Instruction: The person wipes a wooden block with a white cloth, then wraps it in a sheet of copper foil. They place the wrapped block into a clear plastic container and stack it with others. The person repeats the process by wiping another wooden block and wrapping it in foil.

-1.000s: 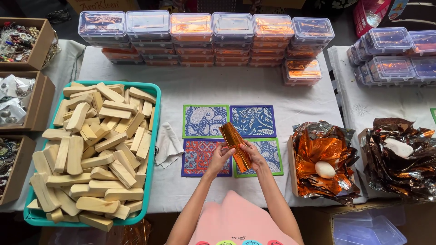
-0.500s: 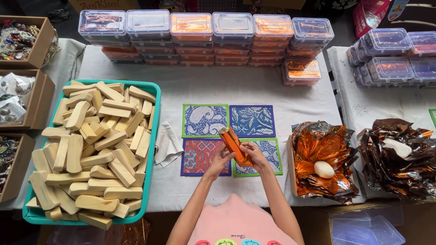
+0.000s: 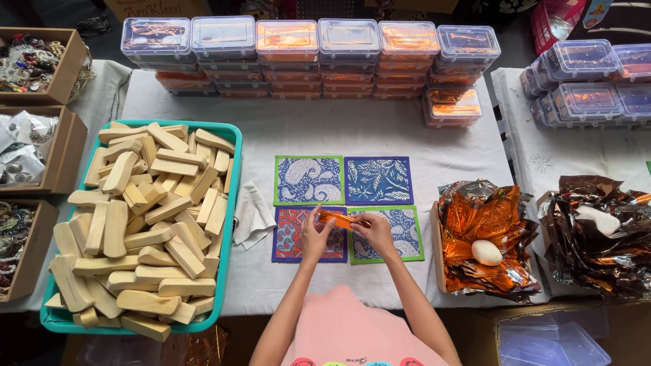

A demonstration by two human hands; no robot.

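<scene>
Far left: open cardboard boxes (image 3: 30,146) of small trinkets, contents too small to tell; next to them a teal tray (image 3: 229,203) heaped with pale wooden blocks (image 3: 146,224), tray resting on the white-covered tabletop (image 3: 339,129); a folded white cloth (image 3: 252,215) lies just beside the tray's right edge. Centre: four patterned square mats (image 3: 308,179) laid in a two-by-two grid, touching or nearly so; above the lower pair both hands meet; left hand (image 3: 315,237) pinches the left end of a small orange foil-wrapped piece (image 3: 337,218), fingers closed on it; right hand (image 3: 375,234) grips its right end, fingers likewise closed round it; the piece is held level, just clear of the mats. Back row: stacks of lidded clear plastic boxes (image 3: 349,41), most showing orange foil inside, which I read as finished lots. Right: a crumpled sheet of orange foil (image 3: 485,230) with one pale egg-shaped lump (image 3: 486,252) lying on it, unwrapped; farther right a darker foil heap (image 3: 597,237) with another pale piece (image 3: 597,218), and more clear boxes (image 3: 583,68) behind. Judgement: wrapping well under way, many boxes filled; the tray remains full, so much is left.
</scene>
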